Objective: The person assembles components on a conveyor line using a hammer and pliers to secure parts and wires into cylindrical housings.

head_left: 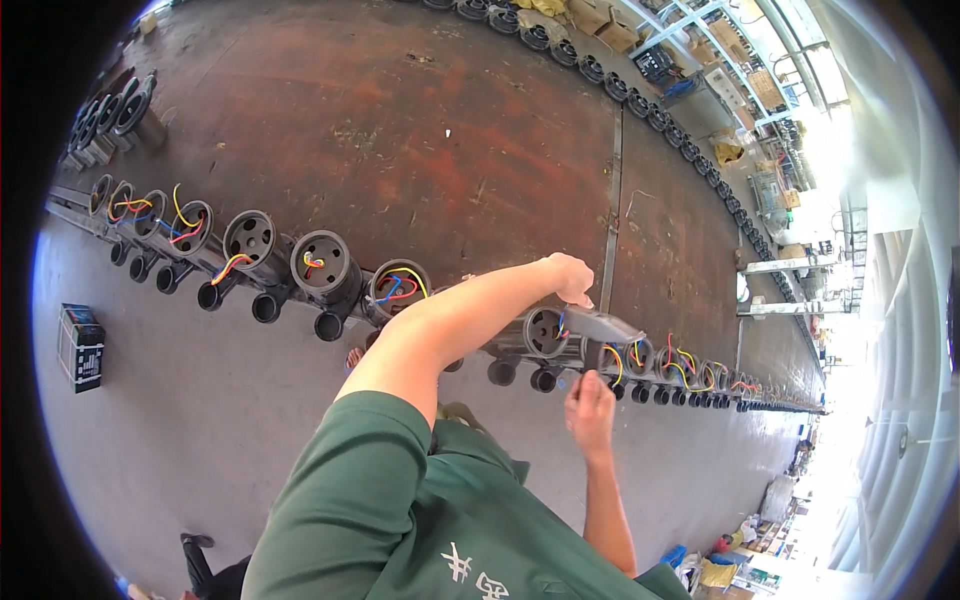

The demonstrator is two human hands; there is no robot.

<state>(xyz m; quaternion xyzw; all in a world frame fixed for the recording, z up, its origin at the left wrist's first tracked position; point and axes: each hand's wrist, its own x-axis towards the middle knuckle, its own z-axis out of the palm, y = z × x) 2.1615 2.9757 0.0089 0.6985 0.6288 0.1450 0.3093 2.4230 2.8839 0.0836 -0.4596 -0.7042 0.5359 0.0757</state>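
Observation:
My left arm reaches across the row of dark grey round housings. My left hand (pixel 572 279) is closed, fingers pointing down by the far end of a blurred grey block-like piece (pixel 605 326); what its fingertips hold is hidden. My right hand (pixel 590 408), on the near side of the row, is wrapped round a dark handle-like piece (pixel 593 357) that rises to the grey block, so together they look like a mallet. Just left of it is an open housing (pixel 545 331) with holes in its inner face. Blue and yellow wires (pixel 562 325) show beside that housing.
Several housings with coloured wires (pixel 398 285) stand along the near edge of the rusty brown table (pixel 450 170). More round parts (pixel 640 103) line its far edge. Grey cylinders (pixel 130 112) cluster at the left. A dark box (pixel 80 347) lies on the grey floor (pixel 200 420).

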